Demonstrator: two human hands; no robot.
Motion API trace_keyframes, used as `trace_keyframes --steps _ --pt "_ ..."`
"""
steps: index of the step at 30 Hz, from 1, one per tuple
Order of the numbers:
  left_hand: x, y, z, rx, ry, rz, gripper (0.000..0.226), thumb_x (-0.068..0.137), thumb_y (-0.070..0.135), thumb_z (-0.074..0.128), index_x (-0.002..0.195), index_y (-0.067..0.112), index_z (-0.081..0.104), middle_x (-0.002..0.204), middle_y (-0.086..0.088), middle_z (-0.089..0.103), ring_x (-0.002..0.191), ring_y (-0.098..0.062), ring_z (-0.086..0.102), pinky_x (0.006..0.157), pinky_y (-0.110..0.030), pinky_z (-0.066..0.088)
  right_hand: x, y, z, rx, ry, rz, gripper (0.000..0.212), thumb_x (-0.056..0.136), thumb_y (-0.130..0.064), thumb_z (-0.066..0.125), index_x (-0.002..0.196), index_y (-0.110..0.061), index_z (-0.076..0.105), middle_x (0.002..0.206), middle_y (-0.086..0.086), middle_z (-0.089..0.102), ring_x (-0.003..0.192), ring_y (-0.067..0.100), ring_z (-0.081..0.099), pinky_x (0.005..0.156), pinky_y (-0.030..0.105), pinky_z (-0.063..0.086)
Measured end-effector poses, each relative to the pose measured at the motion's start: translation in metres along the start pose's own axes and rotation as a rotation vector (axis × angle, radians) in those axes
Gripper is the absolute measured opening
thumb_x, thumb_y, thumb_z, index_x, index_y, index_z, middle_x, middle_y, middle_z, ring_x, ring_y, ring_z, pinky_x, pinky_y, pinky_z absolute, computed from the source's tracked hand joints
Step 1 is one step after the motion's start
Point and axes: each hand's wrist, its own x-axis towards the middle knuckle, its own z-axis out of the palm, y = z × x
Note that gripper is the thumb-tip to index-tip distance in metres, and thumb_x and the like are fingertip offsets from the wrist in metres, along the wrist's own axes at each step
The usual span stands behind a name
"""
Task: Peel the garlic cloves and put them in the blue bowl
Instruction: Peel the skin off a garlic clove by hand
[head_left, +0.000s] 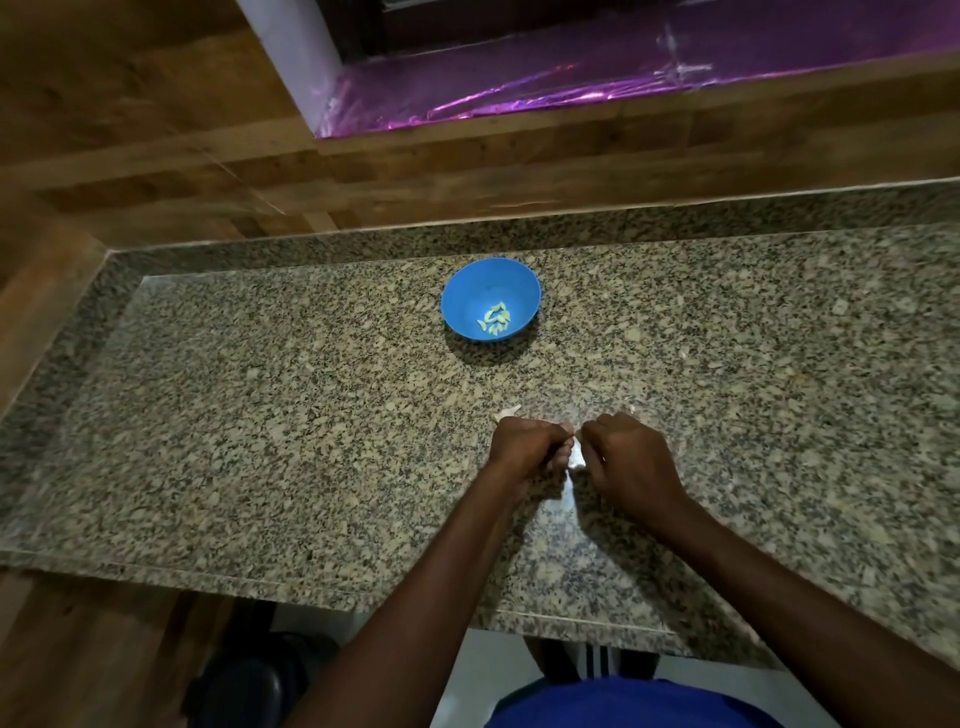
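No text, label, brand, number or sign can be read anywhere in the view.

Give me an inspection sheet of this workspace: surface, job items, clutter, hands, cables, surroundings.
Surface: speckled granite counter.
Job's things: blue bowl upright, holding several peeled cloves; a garlic clove pinched between both hands, pale skin partly showing.
Clutter: loose skin scrap on the counter just beyond the left hand.
Grippers: left hand and right hand both curled in a grip on the clove.
Cables: nothing seen.
Surroundings: wooden wall panels; ledge lined with shiny purple foil.
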Motion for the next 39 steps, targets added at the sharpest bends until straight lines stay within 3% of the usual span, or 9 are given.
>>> trace_keyframes --steps 5,10,15,18,21,27,32,34,39 --pt "-0.005 -0.015 0.006 0.220 0.160 0.347 0.022 0.087 0.017 0.075 0.066 0.014 0.073 0.064 -0.009 0.073 0.054 -0.015 0.066 0.059 -0.030 0.057 0.003 -0.002 0.003 0.002 0.071 0.093 0.030 0.086 -0.027 0.046 0.060 -0.015 0.055 0.058 0.003 0.055 0.056 0.026 0.054 0.048 0.027 0.031" --pt "-0.002 -0.017 0.005 0.165 0.110 0.307 0.028 0.087 0.016 0.076 0.060 0.011 0.071 0.064 -0.013 0.072 0.053 -0.019 0.064 0.064 -0.036 0.059 0.000 0.000 0.000 -0.010 -0.028 0.057 0.029 0.085 -0.029 0.046 0.060 -0.016 0.055 0.056 0.001 0.053 0.055 0.024 0.054 0.047 0.026 0.030" --pt "-0.003 -0.016 -0.004 0.140 0.028 0.373 0.008 0.087 0.007 0.074 0.079 0.009 0.074 0.072 -0.014 0.072 0.065 -0.021 0.066 0.070 -0.041 0.060 0.005 0.007 -0.003 0.594 -0.163 0.426 0.027 0.089 -0.021 0.058 0.065 -0.014 0.070 0.060 0.001 0.068 0.056 0.012 0.063 0.054 0.027 0.048" --pt "-0.005 -0.016 -0.007 0.162 0.013 0.439 0.007 0.086 0.005 0.074 0.084 0.011 0.075 0.076 -0.007 0.074 0.072 -0.017 0.069 0.074 -0.043 0.062 0.009 0.004 -0.011 1.030 -0.259 0.688 0.024 0.089 -0.005 0.054 0.075 0.000 0.073 0.068 0.013 0.071 0.058 0.022 0.062 0.052 0.024 0.046" --pt "-0.006 -0.015 -0.005 0.241 0.000 0.534 0.005 0.088 0.007 0.072 0.087 0.011 0.074 0.077 -0.001 0.073 0.073 -0.012 0.069 0.073 -0.036 0.060 0.012 0.002 -0.016 1.226 -0.332 0.774 0.031 0.098 -0.011 0.051 0.082 0.009 0.069 0.066 0.018 0.065 0.054 0.025 0.056 0.051 0.029 0.043" --pt "-0.006 -0.016 -0.005 0.357 0.020 0.580 0.007 0.090 0.010 0.070 0.085 0.014 0.074 0.076 0.000 0.073 0.069 -0.007 0.066 0.067 -0.028 0.055 0.004 0.010 -0.016 1.134 -0.344 0.553 0.028 0.102 -0.012 0.055 0.084 0.004 0.070 0.069 0.013 0.067 0.060 0.017 0.060 0.054 0.025 0.049" --pt "-0.002 -0.019 -0.005 0.317 -0.043 0.448 0.011 0.092 0.015 0.069 0.087 0.007 0.076 0.077 -0.010 0.075 0.067 -0.020 0.070 0.068 -0.039 0.061 0.003 0.007 -0.015 0.709 -0.284 0.371 0.027 0.096 0.001 0.056 0.072 -0.003 0.068 0.058 -0.001 0.066 0.048 0.000 0.059 0.050 0.010 0.042" --pt "-0.002 -0.020 -0.005 0.258 -0.066 0.382 0.015 0.095 0.010 0.067 0.090 -0.002 0.074 0.076 -0.017 0.072 0.059 -0.015 0.064 0.060 -0.030 0.057 0.002 0.007 -0.013 0.543 -0.271 0.292 0.027 0.093 0.000 0.058 0.069 -0.008 0.065 0.059 -0.006 0.065 0.052 -0.004 0.060 0.050 0.007 0.039" --pt "-0.003 -0.024 -0.005 0.184 -0.075 0.289 0.023 0.096 0.011 0.066 0.094 -0.011 0.071 0.077 -0.017 0.068 0.054 -0.012 0.058 0.058 -0.024 0.052 -0.003 0.011 -0.008 0.336 -0.249 0.159 0.019 0.092 -0.006 0.059 0.075 -0.012 0.063 0.066 -0.002 0.066 0.059 0.010 0.059 0.057 0.027 0.045"
